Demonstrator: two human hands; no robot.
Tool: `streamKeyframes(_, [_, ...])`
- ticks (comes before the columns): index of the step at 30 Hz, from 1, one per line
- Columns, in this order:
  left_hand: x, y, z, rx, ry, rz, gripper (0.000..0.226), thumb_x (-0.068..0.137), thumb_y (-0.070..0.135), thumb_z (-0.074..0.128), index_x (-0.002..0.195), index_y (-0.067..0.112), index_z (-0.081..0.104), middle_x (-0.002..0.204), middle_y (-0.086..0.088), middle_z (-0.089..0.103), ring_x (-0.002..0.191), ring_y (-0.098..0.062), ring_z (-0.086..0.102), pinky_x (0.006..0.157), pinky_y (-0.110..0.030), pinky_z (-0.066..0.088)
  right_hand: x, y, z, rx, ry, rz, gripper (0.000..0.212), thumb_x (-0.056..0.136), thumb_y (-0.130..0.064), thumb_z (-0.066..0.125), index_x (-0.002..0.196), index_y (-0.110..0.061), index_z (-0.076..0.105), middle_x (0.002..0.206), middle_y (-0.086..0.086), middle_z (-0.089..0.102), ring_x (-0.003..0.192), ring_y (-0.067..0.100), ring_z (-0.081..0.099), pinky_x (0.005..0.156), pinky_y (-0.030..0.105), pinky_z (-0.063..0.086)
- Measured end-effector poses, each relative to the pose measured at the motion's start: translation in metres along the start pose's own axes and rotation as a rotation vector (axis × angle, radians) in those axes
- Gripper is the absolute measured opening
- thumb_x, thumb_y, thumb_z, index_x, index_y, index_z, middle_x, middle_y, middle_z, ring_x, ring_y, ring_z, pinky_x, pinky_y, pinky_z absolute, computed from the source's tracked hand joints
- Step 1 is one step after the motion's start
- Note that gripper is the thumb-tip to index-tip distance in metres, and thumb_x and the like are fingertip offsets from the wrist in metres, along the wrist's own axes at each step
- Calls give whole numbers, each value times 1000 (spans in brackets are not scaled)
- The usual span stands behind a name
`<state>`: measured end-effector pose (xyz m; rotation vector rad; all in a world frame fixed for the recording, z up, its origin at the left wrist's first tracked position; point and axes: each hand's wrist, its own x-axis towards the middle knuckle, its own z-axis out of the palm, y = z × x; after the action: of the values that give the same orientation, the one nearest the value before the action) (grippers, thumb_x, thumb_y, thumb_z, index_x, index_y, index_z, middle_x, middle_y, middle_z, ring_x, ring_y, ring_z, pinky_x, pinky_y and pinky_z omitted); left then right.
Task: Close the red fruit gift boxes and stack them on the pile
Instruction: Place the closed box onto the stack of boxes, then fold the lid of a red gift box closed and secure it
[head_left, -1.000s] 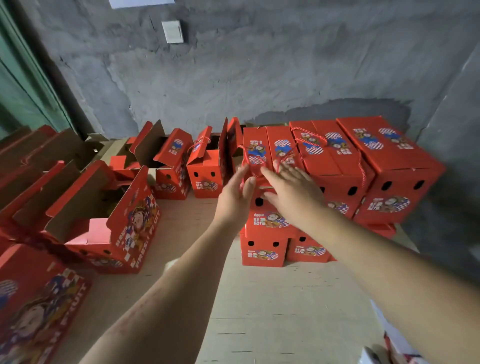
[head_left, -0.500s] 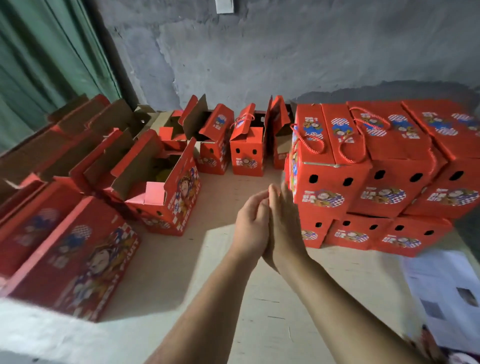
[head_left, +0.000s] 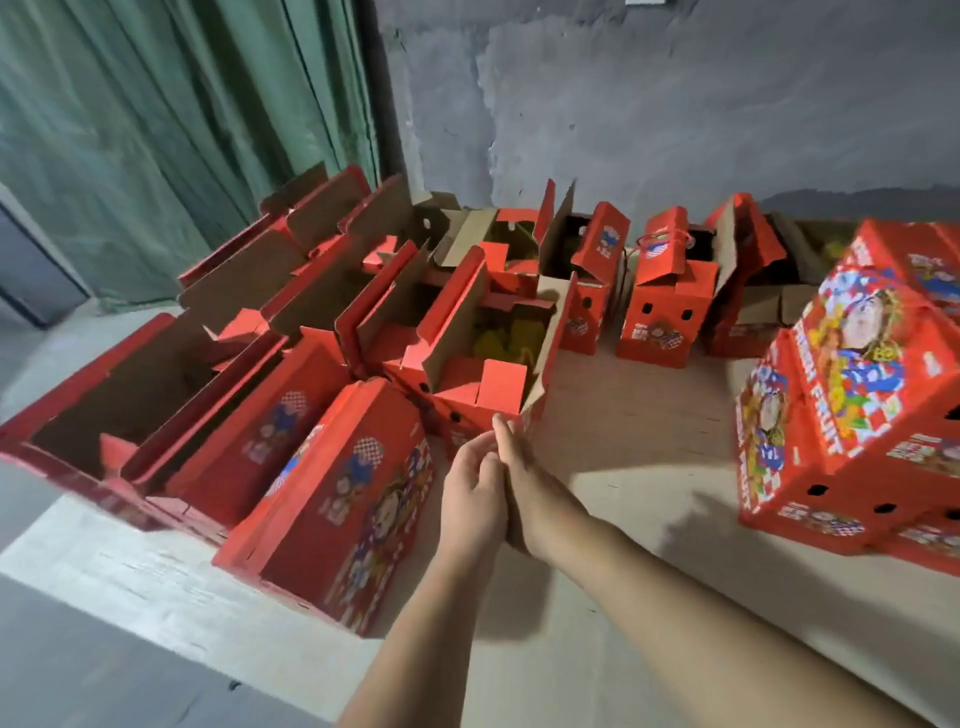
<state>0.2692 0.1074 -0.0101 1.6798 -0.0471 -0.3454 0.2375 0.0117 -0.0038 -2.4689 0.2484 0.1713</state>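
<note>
My left hand (head_left: 470, 493) and my right hand (head_left: 524, 493) are pressed palm to palm over the tabletop, fingers straight, holding nothing. Just beyond the fingertips stands an open red fruit gift box (head_left: 488, 364) with its flaps up and yellow fruit inside. A closed red box (head_left: 343, 499) lies on its side to the left of my hands. The pile of closed red boxes (head_left: 852, 415) is stacked at the right edge of the view.
Several more open red boxes (head_left: 291, 322) crowd the left and back of the pale table (head_left: 623, 415). Two boxes with rope handles (head_left: 662, 296) stand near the grey wall (head_left: 675, 104). A green curtain (head_left: 156, 130) hangs at the left.
My hands left the pile, came together and moved left toward the open boxes. The view swung left, so the pile now sits at the right edge.
</note>
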Motion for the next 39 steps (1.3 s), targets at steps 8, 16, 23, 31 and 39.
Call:
streamKeyframes(8, [76, -28, -50, 260, -140, -12, 48, 100, 10, 53, 147, 14, 55, 142, 3, 59, 129, -6, 52, 104, -17, 36, 90, -2, 4, -179, -119, 343, 111, 92, 8, 51, 157, -48, -19, 164, -6, -40, 150, 38, 31, 106, 51, 47])
streamKeyframes(16, [129, -38, -43, 270, -153, -27, 85, 97, 20, 62, 166, 21, 12, 164, -11, 23, 153, -25, 26, 126, -45, 28, 97, 2, 19, -251, -80, 485, 140, 79, 18, 59, 142, -63, -36, 146, 10, -61, 115, 39, 66, 77, 43, 52])
streamKeyframes(23, [165, -41, -33, 261, -116, -55, 74, 101, 47, 59, 162, 24, 24, 159, -7, 43, 137, -18, 49, 113, -34, 39, 81, 12, 10, -343, -55, 464, 114, 92, 3, 51, 152, -58, -25, 160, -6, -46, 93, 35, 64, 68, 36, 48])
streamKeyframes(31, [153, -33, -20, 569, -130, -50, 37, 101, 53, 55, 110, 22, 71, 97, -4, 74, 105, -33, 70, 87, -37, 55, 65, 59, 21, -30, 161, 360, 74, 98, -16, 54, 160, -33, 18, 169, -21, -3, 128, 32, 58, 97, 40, 50])
streamKeyframes(39, [-9, -72, 75, 561, -454, 68, 25, 95, 28, 63, 116, 15, 64, 102, -9, 76, 98, -33, 67, 81, -38, 52, -35, 159, -10, -164, 225, 270, 77, 88, -29, 61, 158, -34, 29, 171, -22, 4, 126, 27, 61, 97, 40, 54])
